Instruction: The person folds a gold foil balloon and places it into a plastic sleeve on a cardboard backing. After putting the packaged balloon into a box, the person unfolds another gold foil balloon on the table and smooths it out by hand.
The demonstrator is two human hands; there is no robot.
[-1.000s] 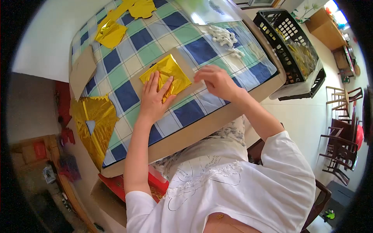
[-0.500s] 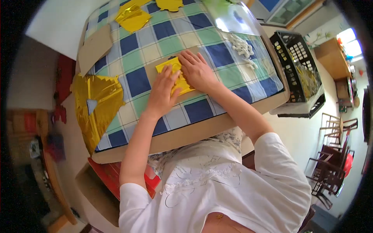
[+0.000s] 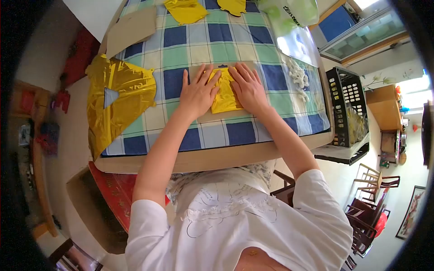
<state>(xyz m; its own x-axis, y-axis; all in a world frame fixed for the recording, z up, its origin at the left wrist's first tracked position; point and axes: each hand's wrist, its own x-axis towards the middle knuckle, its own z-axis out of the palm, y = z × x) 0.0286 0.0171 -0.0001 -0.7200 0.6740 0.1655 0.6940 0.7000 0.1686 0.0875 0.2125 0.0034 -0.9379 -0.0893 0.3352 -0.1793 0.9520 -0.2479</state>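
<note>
A flat, shiny yellow packet (image 3: 224, 98) with a hang hole at its top lies on a brown cardboard piece (image 3: 209, 118) on the checked cloth. My left hand (image 3: 197, 92) rests flat along its left side, fingers spread, with the fingertips by the packet's upper edge. On the other side, my right hand (image 3: 251, 90) lies palm down over the packet's right edge, fingers stretched out. Neither hand grips anything. What the packet contains cannot be made out.
Gold foil (image 3: 124, 88) with a cut-out hangs over the table's left edge near a cardboard sheet (image 3: 132, 29). More yellow foil pieces (image 3: 186, 11) lie at the back. White knotted strands (image 3: 298, 77), a green-white bag (image 3: 289, 16) and a black crate (image 3: 346, 104) are at the right.
My left hand has moved off the packet's middle to its left side, with its fingers flatter and more spread. The packet now sits straighter. The camera view has shifted.
</note>
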